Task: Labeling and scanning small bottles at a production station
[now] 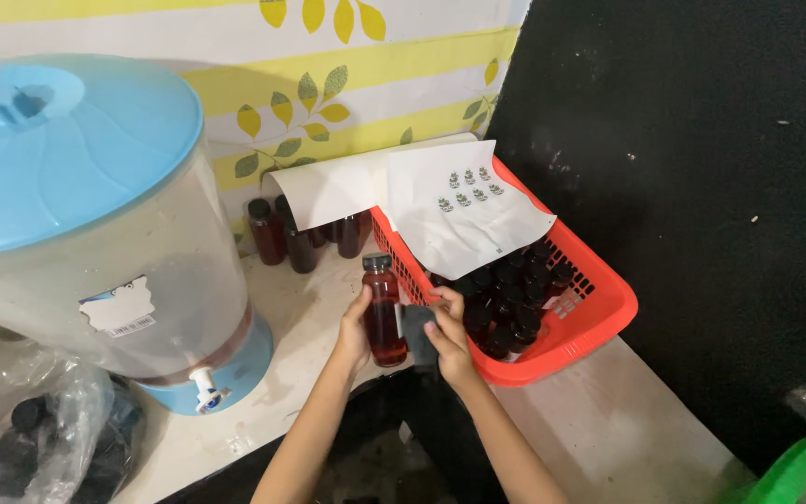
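Observation:
My left hand (354, 329) grips a small clear bottle (384, 313) of dark red liquid with a black cap, held upright over the counter edge. My right hand (450, 338) presses a dark label or cloth (418, 332) against the bottle's right side. Just right of the hands sits a red plastic basket (599, 313) holding several black-capped bottles (515, 299). A white sheet with small stickers (464, 210) lies across the basket's far end.
A large clear dispenser with a blue lid (58, 140) and white tap (205, 385) stands at left on the white counter (599, 420). Several dark bottles (302, 238) line the leaf-patterned wall. A plastic bag of black caps (30, 443) lies bottom left. Black wall at right.

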